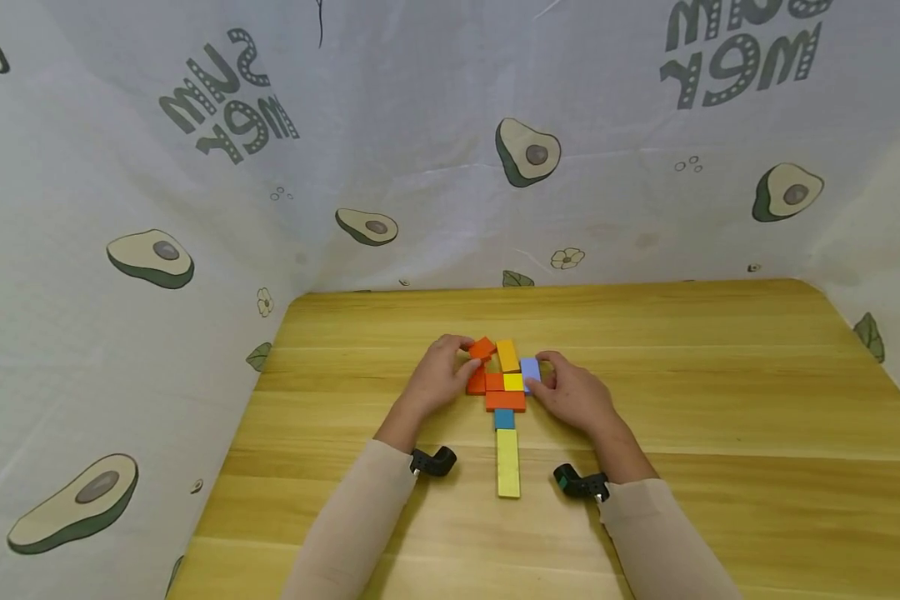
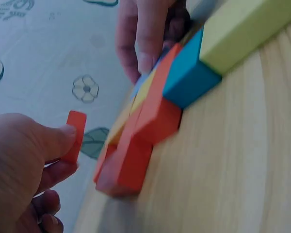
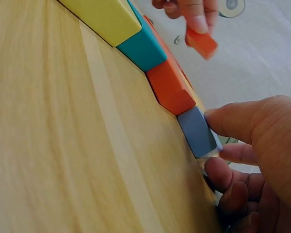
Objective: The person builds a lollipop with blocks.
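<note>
My left hand (image 1: 438, 375) pinches a small orange-red block (image 2: 76, 136) between thumb and finger, raised above the table at the upper left of a flat block arrangement. My right hand (image 1: 576, 396) has thumb and finger on the lavender block (image 1: 530, 368) at the arrangement's right side; that block rests on the table. Between the hands lie an orange block (image 1: 507, 356), a small yellow block (image 1: 513, 382) and several red-orange blocks, one of them a wide red block (image 1: 505, 402). Below these, a blue block (image 1: 504, 419) and a long pale yellow-green block (image 1: 507, 463) form a column.
The wooden table (image 1: 720, 375) extends around the blocks. A white cloth (image 1: 435, 100) printed with avocados and lettering hangs behind and at the sides. Each wrist carries a small black camera, one on the left (image 1: 437, 461) and one on the right (image 1: 570, 481).
</note>
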Tool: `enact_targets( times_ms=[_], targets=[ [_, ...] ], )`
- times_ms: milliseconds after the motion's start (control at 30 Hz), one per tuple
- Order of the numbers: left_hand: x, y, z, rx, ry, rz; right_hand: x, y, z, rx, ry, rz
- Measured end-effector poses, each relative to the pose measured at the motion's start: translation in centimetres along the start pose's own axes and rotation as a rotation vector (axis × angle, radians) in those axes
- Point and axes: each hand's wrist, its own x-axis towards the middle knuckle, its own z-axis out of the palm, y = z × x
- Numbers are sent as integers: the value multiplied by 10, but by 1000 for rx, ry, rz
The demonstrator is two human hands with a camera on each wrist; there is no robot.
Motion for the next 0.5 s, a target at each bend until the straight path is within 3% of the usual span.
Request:
enact_targets(
  times_ms=[133, 233, 333, 500],
  targets=[
    [0, 15, 2, 109, -81, 121, -1, 0, -1, 0, 1, -3],
    [0, 23, 4, 205, -134, 175, -1, 0, -1, 2, 2, -8],
    [1, 26, 8, 278, -162, 192, -2, 0, -1, 7, 2, -9],
    [5, 27, 13, 319, -156, 192, -1, 0, 0, 7, 5, -9]
  ],
)
